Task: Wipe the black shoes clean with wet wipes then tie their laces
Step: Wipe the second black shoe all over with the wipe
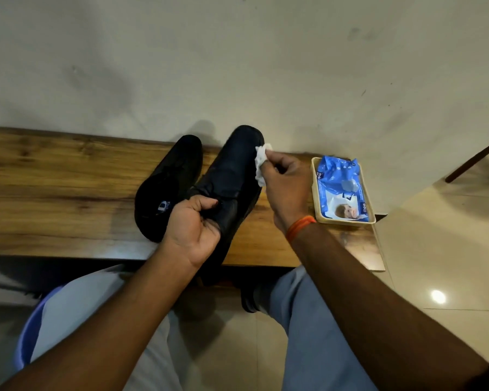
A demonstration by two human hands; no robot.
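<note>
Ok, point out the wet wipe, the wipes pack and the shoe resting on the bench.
wet wipe [261, 162], head view, crumpled middle.
wipes pack [340, 179], head view, blue top face.
resting shoe [178, 162], head view, upper near the toe.

On the worktop [54, 176] one shoe [167, 187] lies left of the held shoe [232, 176], with the wipes pack [340, 184] in a tray [314, 193] at the right end.

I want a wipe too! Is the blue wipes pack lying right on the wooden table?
No, the blue wipes pack lies inside a cream tray, which sits on the wooden table.
</note>
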